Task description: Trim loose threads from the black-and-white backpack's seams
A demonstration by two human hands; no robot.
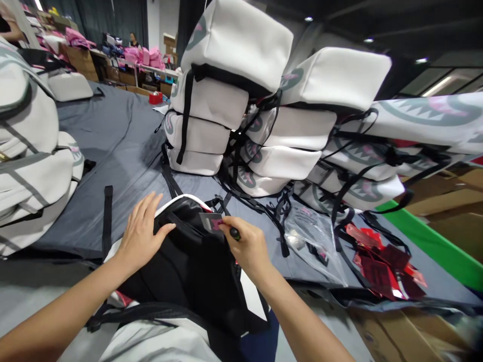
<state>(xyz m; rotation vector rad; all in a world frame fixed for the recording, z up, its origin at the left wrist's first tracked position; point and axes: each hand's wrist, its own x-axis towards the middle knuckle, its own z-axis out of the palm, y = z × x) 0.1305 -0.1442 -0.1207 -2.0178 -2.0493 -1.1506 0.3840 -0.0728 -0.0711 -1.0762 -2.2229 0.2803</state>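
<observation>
A white backpack (255, 299) with a black inner side (188, 266) lies in front of me, its mouth spread. On its far left rim rests my left hand (139, 234), fingers stretched out and thumb apart. My right hand (245, 244) is closed over the bag's right side, around a short dark-handled tool (234, 233) whose rounded end sticks out; its working tip is hidden. At these fingertips is a small grey tag (208, 221) with a pink print. Whether the fingers pinch the tag or only touch it, I cannot tell.
Stacked white backpacks (226, 45) with dangling black straps stand behind the bag; more backpacks (33, 171) are at left. To the right lie a clear plastic bag (313, 241) and red tags (381, 266) on the grey cloth (113, 120). Cardboard boxes (407, 332) stand below.
</observation>
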